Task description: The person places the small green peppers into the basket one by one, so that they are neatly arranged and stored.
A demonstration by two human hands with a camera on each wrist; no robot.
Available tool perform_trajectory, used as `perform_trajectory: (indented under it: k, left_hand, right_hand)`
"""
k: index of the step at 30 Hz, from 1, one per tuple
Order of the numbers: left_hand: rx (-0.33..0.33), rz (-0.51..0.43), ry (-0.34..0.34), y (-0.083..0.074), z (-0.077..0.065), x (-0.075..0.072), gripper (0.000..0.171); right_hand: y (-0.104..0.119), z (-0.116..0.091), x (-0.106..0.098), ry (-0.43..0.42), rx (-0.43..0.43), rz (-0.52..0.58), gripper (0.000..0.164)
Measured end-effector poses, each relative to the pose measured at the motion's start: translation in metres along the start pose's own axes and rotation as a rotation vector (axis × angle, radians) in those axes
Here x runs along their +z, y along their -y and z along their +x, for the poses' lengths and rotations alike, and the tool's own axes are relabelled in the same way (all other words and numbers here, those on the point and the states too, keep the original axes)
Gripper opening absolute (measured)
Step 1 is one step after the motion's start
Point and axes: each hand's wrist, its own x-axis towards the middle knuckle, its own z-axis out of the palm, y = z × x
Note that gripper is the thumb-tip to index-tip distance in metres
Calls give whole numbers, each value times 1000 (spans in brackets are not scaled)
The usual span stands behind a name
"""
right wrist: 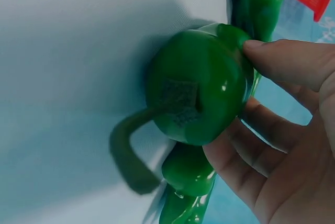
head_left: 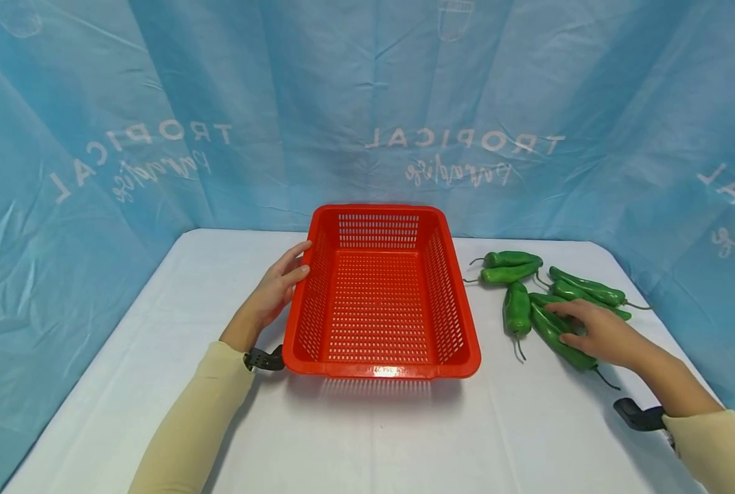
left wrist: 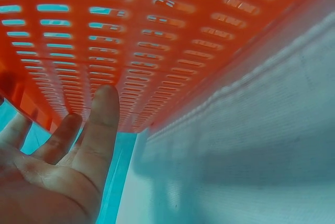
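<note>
A red plastic basket [head_left: 379,370] with slotted walls stands in the middle of the table, with only its bare mesh floor showing inside. My left hand [head_left: 274,291] rests against its left side, fingers fairly straight, fingertips near the rim; the left wrist view shows this hand [left wrist: 68,166] beside the slotted wall [left wrist: 172,35]. On the right, my right hand [head_left: 602,333] pinches a long glossy green pepper [head_left: 561,344]. In the right wrist view, thumb and fingers lie on either side of this pepper [right wrist: 204,85], its curved stem toward the camera.
Several other green peppers lie around the right hand: one pepper [head_left: 517,309] nearer the basket, another pepper [head_left: 512,259] farther back, and one pepper [head_left: 589,287] beyond the hand. A blue printed curtain [head_left: 342,89] hangs behind and beside the white table [head_left: 379,439].
</note>
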Motion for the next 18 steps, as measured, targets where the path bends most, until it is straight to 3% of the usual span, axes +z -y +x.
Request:
perform_trajectory:
  k: [7,13,18]
  left_hand:
    - [-4,6,-11,1,-1,1,62]
    - [0,1,-11,0,-1,2,62]
    - [6,1,-15,1,-1,3,62]
  right_hand:
    - [-2,-3,3,32,27,68,43]
    - [-12,-7,3,83,6,157,46]
    - [-15,-6,-1,136,51,269,51]
